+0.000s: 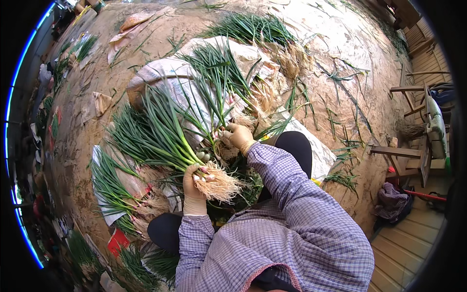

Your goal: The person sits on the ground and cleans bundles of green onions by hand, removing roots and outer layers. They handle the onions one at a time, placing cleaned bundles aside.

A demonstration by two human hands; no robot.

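Observation:
Gloved in pale, thin material, my left hand (193, 186) grips a thick bunch of scallions (178, 142) just above the white bulbs. Their pale roots (219, 184) fan out towards my lap, and the green leaves point away to the upper left. My right hand (239, 138), gloved the same way, pinches a few scallion stalks (216, 122) near their base. Those stalks lean against a pile of scallions (222, 69) on a white woven sack (173, 69). Small greyish-green round things (202, 156) show between my hands; I cannot tell what they are.
More scallion bundles lie at the far side (251, 29) and at left (113, 182). Another white sack (313, 153) lies beside my right knee (295, 146). Loose leaves (341, 179) litter the dirt floor (343, 116). A wooden chair (397, 151) lies tipped at right.

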